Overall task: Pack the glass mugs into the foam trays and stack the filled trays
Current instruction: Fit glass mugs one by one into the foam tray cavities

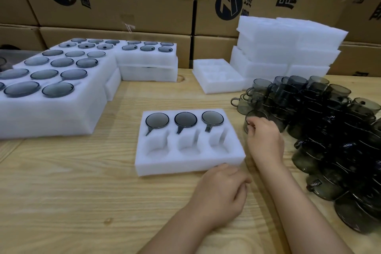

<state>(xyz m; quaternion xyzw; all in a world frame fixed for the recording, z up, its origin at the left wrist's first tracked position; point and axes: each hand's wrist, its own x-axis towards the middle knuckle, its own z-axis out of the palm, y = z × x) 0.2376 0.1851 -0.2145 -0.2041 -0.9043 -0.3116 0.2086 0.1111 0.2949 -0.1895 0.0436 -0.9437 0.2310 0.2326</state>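
Right hand (265,140) pinches mug (256,114); left hand (221,189) at tray (185,164) edge

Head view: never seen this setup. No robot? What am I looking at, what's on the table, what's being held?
No robot here: a person works with bare hands. The single picture comes from a camera worn on their head, looking down at a wooden table. In the middle lies a foam tray. Three packed mugs sit in its far row, and its three near pockets are empty. The right hand grips a loose mug at the edge of the mug pile. The left hand rests by the tray's near edge and holds nothing. Filled trays stand at the left, empty trays at the back right, and cardboard boxes behind.
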